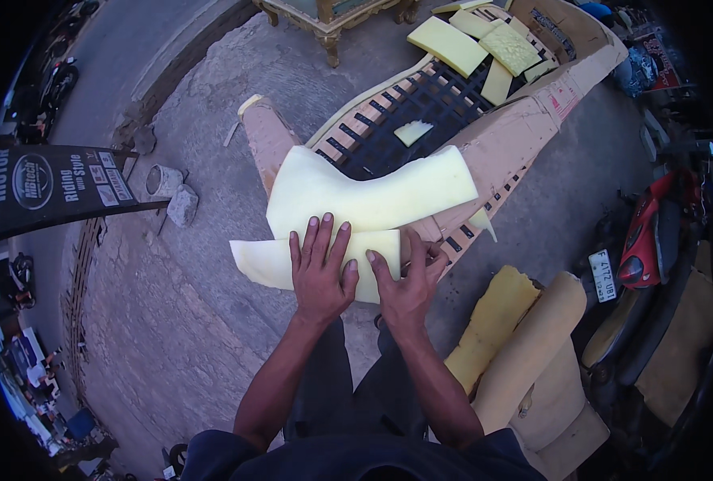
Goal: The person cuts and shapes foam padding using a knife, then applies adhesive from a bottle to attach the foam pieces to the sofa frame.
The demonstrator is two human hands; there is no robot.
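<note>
A narrow strip of pale yellow foam [262,263] lies in front of me along the near edge of a larger, curved foam sheet [364,196]. My left hand [323,271] rests flat on both pieces, fingers stretched forward across the line where they meet. At the strip's right end is my right hand [409,287], its thumb on top and its other fingers curled at the edge. The sheet lies over the near end of a sofa-like frame [505,140] with cardboard on its sides and black webbing [372,152] across it.
Several foam offcuts [453,46] are heaped on the frame's far end, with a small scrap [413,132] on the webbing. To the right stand a tan cushion piece [533,337] and a red motorcycle part [649,232]. A black banner [52,188] and stone [182,205] are left.
</note>
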